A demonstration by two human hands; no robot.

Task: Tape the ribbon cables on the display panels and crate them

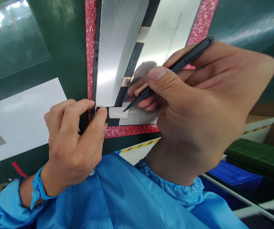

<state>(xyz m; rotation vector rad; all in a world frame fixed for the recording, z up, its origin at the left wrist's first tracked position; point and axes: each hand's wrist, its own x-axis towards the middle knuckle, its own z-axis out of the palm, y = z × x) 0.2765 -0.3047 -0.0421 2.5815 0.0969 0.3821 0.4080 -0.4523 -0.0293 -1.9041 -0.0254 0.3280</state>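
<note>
My right hand (194, 95) is closed around black tweezers (148, 90), held like a pen. Their pointed tip is at the right part of a small whitish sticker (116, 113); whether it touches, I cannot tell. The sticker sits at the near edge of a flat panel (118, 47) with silvery metal sheets and black strips. My left hand (76, 136) has its thumb on the panel's near left corner and its index finger at the left edge, with the two fingertips apart. The other left fingers are partly hidden.
Pink bubble wrap (132, 129) lies under the panel on a dark green table (72, 38). To the left are a white sheet with grey squares (32, 117) and a clear sheet (12, 47). A blue bin (234, 173) stands low at the right.
</note>
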